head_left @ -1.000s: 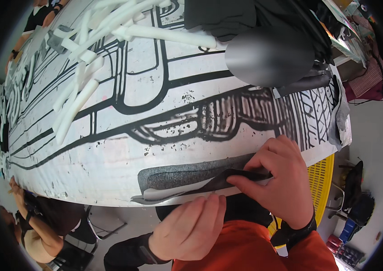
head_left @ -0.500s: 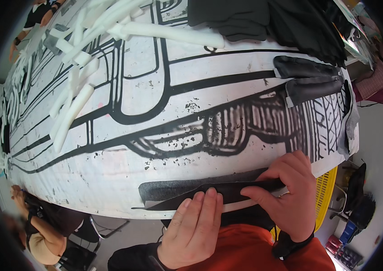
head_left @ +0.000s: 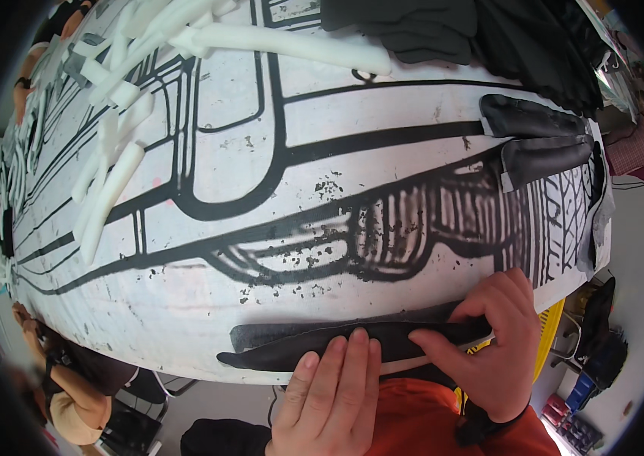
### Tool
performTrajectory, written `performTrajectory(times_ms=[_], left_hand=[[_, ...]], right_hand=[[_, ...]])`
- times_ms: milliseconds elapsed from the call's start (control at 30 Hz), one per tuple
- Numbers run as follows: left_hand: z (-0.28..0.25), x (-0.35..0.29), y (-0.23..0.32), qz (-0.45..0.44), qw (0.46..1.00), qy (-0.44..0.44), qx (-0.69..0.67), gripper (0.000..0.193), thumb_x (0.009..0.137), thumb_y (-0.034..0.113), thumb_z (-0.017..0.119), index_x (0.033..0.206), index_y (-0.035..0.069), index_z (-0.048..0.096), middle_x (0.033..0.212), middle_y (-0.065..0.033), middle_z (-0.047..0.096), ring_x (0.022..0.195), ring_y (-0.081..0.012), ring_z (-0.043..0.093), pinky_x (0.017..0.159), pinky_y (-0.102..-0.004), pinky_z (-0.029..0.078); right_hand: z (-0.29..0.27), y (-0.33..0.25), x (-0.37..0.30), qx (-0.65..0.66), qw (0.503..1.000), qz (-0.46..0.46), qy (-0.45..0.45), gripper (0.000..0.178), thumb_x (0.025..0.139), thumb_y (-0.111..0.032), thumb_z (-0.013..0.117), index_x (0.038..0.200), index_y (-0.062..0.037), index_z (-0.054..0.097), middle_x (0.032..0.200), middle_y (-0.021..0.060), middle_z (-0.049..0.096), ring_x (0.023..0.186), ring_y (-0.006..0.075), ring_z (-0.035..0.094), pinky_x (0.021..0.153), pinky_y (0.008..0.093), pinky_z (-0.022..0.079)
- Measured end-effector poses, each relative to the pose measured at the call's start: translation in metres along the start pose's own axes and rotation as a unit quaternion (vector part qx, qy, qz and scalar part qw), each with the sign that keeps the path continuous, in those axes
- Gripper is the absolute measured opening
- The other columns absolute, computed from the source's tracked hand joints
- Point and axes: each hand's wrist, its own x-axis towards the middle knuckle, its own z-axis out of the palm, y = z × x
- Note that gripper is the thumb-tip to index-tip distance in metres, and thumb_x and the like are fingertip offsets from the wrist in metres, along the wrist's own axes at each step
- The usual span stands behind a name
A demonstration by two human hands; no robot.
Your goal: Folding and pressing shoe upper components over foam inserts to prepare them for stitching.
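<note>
A long strip of black fabric (head_left: 402,343) lies along the near edge of the table, folded lengthwise, its left end rounded. Behind the fold shows a band of its greyer, fuzzy-looking side (head_left: 261,335). My left hand (head_left: 328,403) rests on the fold with fingers stretched out and side by side, fingertips pressing the black surface. At the strip's right end, my right hand (head_left: 493,353) is closed on the fabric, thumb in front and fingers curled over behind. Whether anything lies inside the fold is hidden.
A white sheet with black line drawings (head_left: 261,167) covers the table. White foam strips (head_left: 113,201) lie at left, two finished-looking black padded pieces (head_left: 546,156) at right, black fabric (head_left: 428,30) at the back. A yellow basket (head_left: 550,334) stands beside the table; other people's hands (head_left: 26,319) show at left.
The black fold has rolled back over more of the grey band, and its left end looks fuller. Both hands keep nearly the same places on the strip; the whole view has shifted slightly.
</note>
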Motion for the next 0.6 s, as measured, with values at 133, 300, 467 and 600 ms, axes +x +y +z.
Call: performTrajectory(times_ms=[133, 300, 467, 600], left_hand=[[-0.003, 0.001, 0.000, -0.012, 1.000, -0.018, -0.008, 0.026, 0.093, 0.014, 0.065, 0.112, 0.011, 0.082, 0.125, -0.0032, 0.073, 0.122, -0.0190, 0.066, 0.117, -0.0373, 0.046], [-0.011, 0.012, 0.001, -0.047, 0.992, 0.005, -0.117, 0.041, 0.084, 0.007, 0.063, 0.121, -0.005, 0.073, 0.132, -0.0163, 0.068, 0.122, -0.0312, 0.065, 0.107, -0.0426, 0.052], [-0.016, 0.017, -0.003, -0.046, 0.991, 0.005, -0.124, 0.040, 0.084, 0.006, 0.062, 0.120, -0.006, 0.072, 0.131, -0.0168, 0.068, 0.121, -0.0312, 0.065, 0.106, -0.0434, 0.053], [-0.023, 0.019, -0.001, -0.045, 0.991, 0.021, -0.126, 0.038, 0.084, 0.003, 0.067, 0.121, -0.006, 0.072, 0.129, -0.0154, 0.068, 0.116, -0.0308, 0.066, 0.101, -0.0431, 0.055]], right_hand=[[0.001, 0.001, 0.002, 0.008, 1.000, 0.006, -0.008, 0.046, 0.056, -0.014, 0.096, 0.072, -0.0078, 0.054, 0.072, 0.0038, 0.052, 0.073, 0.0250, 0.047, 0.064, 0.0360, 0.037], [0.002, 0.001, 0.003, 0.007, 1.000, 0.010, -0.008, 0.047, 0.056, -0.016, 0.096, 0.072, -0.0080, 0.053, 0.071, 0.0041, 0.051, 0.072, 0.0250, 0.046, 0.064, 0.0363, 0.036], [0.002, 0.001, 0.004, -0.005, 1.000, 0.009, -0.001, 0.048, 0.057, -0.018, 0.097, 0.073, -0.0078, 0.053, 0.071, 0.0044, 0.050, 0.072, 0.0260, 0.046, 0.064, 0.0366, 0.037], [-0.003, 0.005, 0.003, 0.001, 1.000, -0.021, 0.002, 0.041, 0.064, -0.025, 0.096, 0.075, -0.0093, 0.059, 0.074, 0.0039, 0.056, 0.076, 0.0289, 0.054, 0.072, 0.0409, 0.042]])
